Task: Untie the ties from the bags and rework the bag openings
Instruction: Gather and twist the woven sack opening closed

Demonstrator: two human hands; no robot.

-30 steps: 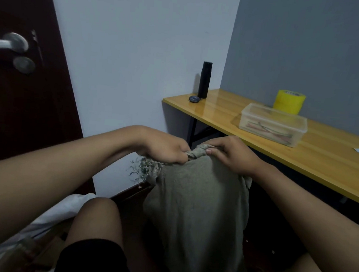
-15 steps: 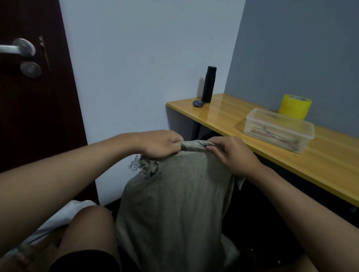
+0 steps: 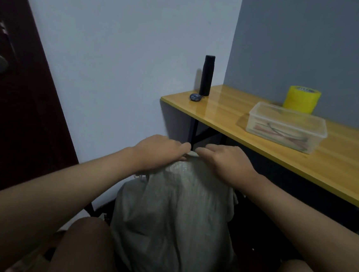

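A grey-green woven bag [image 3: 174,217] stands upright between my knees. Its top is gathered into a bunched neck [image 3: 192,154] that shows as a small pale fold between my fingertips. My left hand [image 3: 160,153] grips the left side of the gathered top, fingers curled over it. My right hand [image 3: 225,163] pinches the right side of the same neck, close against the left hand. Any tie on the neck is hidden under my fingers.
A yellow wooden table [image 3: 332,169] runs along the right, its edge close to my right forearm. On it stand a clear lidded box [image 3: 286,128] with coloured ties, a yellow tape roll [image 3: 301,99], a black bottle [image 3: 207,75] and a small dark object [image 3: 195,97]. A dark door [image 3: 16,101] is at left.
My hands have closed in together over the bag's neck, and the frayed edge seen at the left is now hidden under my left hand. The view has shifted to the right.
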